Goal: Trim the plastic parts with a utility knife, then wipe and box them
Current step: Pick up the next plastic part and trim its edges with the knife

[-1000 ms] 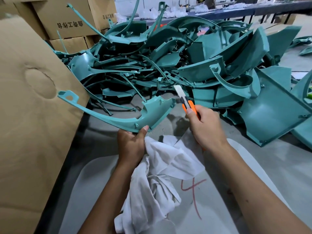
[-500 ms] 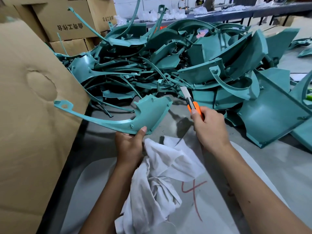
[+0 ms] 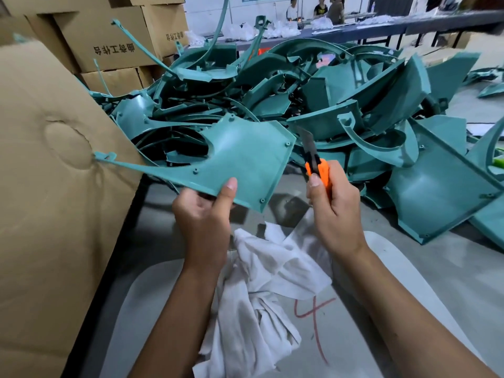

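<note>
From where I sit watching the head view, the biggest thing is the grey counter (image 3: 450,268), with a tall cardboard sheet (image 3: 49,214) standing along its left edge. More cardboard boxes (image 3: 109,45) are stacked behind that, printed with characters I cannot read from here. A large heap of teal plastic parts (image 3: 341,105) covers the far half of the counter, curved panels and thin arcs tangled together, spilling toward the right.

In front of the heap I see one teal part (image 3: 245,156) held up above the counter, a flat panel with small screw bosses and a long thin arm that reaches left to the cardboard sheet. My left hand (image 3: 203,214) grips its near edge, thumb pressed flat on the top face and the fingers curled underneath.

A crumpled white rag (image 3: 261,296) lies on the counter between my forearms, partly over a pale sheet marked with a red "4" (image 3: 313,309).

My right hand (image 3: 332,211) is closed around the orange utility knife (image 3: 317,170), thumb on top of the handle. The blade is extended and points up and away, its tip just beside the right edge of the held part; I cannot tell whether it touches.
</note>
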